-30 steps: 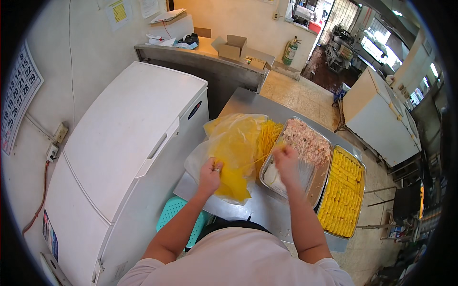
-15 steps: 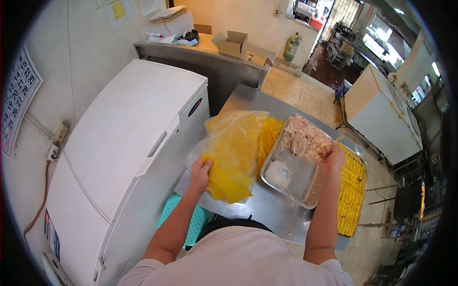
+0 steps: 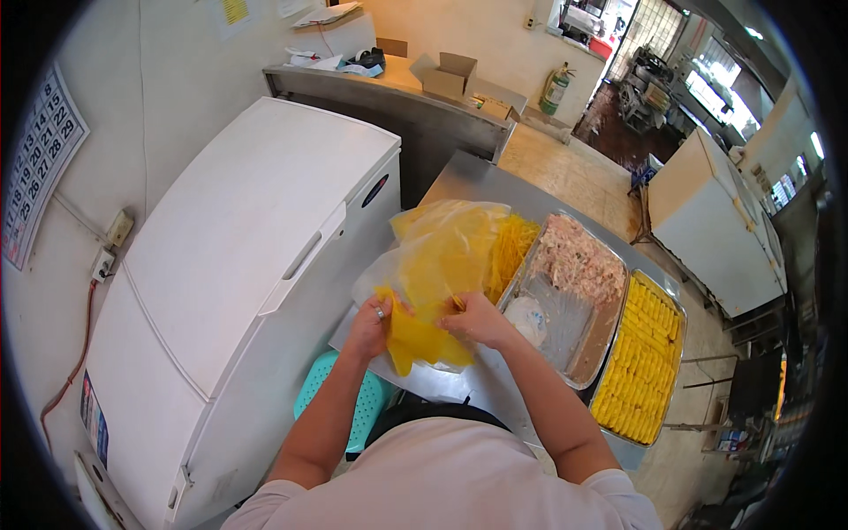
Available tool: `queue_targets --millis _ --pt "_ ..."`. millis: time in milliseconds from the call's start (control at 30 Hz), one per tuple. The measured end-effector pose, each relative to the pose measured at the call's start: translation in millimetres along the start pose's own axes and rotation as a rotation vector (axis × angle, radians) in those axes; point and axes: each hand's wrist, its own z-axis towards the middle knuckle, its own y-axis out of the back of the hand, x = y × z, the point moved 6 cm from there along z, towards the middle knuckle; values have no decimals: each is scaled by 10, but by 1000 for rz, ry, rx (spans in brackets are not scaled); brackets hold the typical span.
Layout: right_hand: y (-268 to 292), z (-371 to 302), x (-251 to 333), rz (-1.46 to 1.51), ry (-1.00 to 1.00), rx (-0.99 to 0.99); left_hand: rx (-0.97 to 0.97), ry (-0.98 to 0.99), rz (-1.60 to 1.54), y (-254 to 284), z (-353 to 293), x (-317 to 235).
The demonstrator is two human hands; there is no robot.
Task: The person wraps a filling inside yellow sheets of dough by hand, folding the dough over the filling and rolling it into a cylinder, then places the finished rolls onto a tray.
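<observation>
Step in hand: while both hands work close together over the metal table, the step looks like parting or straightening a thin yellow sheet; that is a judgement from the paired grip
Left hand: thumb and fingers closed on the left edge of the yellow sheets
Right hand: fingertips drawn together, pinching the sheets on their right side; the exact hold is partly hidden
Yellow sheets: between the two hands, lying against the clear plastic
Beside them: yellow strips heaped between the plastic and the first tray; pinkish mince at its far end; a white bundle nearer; yellow rolls rowed in the outer tray
Next move calls for: probably a light, even pull by both hands; haste could tear the sheet
</observation>
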Motion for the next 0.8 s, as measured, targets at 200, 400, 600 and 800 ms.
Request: queue_targets --millis 200,400,600,800 --pt "202 -108 -189 -129 -86 -95 -133 -151 188 123 -2 -144" --pt "272 -259 -62 -162 -57 -163 -309 -350 479 252 -65 -287" --pt "352 -93 -220 -244 30 -287 -420 -461 508 132 -19 -646" --pt "-235 104 -714 -580 -183 -72 -410 -444 222 375 150 -393"
